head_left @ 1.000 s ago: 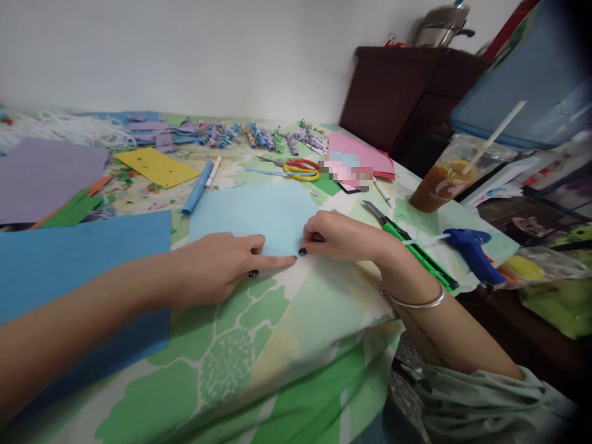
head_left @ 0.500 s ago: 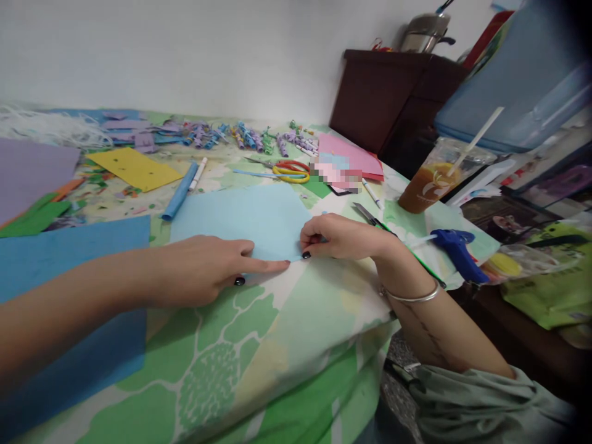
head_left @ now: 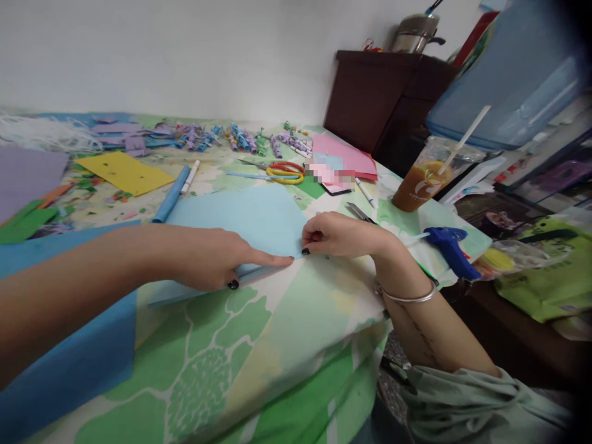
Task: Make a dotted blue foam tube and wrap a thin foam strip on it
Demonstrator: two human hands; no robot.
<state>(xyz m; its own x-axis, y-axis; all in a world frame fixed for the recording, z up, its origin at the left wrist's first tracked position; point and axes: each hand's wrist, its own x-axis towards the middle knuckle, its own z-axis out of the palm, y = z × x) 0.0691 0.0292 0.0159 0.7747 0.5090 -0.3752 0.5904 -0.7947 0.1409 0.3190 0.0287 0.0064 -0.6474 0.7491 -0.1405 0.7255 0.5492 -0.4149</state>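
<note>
A light blue paper sheet [head_left: 250, 213] lies on the patterned tablecloth, with a narrow fold along its near edge. My left hand [head_left: 208, 256] rests over that edge, index finger stretched out along the fold and thumb below it. At the sheet's right corner, my right hand [head_left: 330, 234] is closed, its fingertips pinching the folded edge. The two hands' fingertips are close but apart. A rolled blue paper [head_left: 171, 194] and a white marker [head_left: 190, 177] lie at the sheet's upper left.
Scissors [head_left: 285, 172] lie behind the sheet, a cutter [head_left: 359, 212] to its right. Farther right stand a drink cup [head_left: 419, 185] and a blue glue gun [head_left: 451, 250]. Yellow paper [head_left: 127, 174], dark blue paper [head_left: 92, 345] and curled paper pieces [head_left: 240, 137] are around.
The view has shifted slightly. My left hand has moved slightly up and the near-left edge of the light blue sheet now shows beneath it. My right hand keeps its pinch at the corner.
</note>
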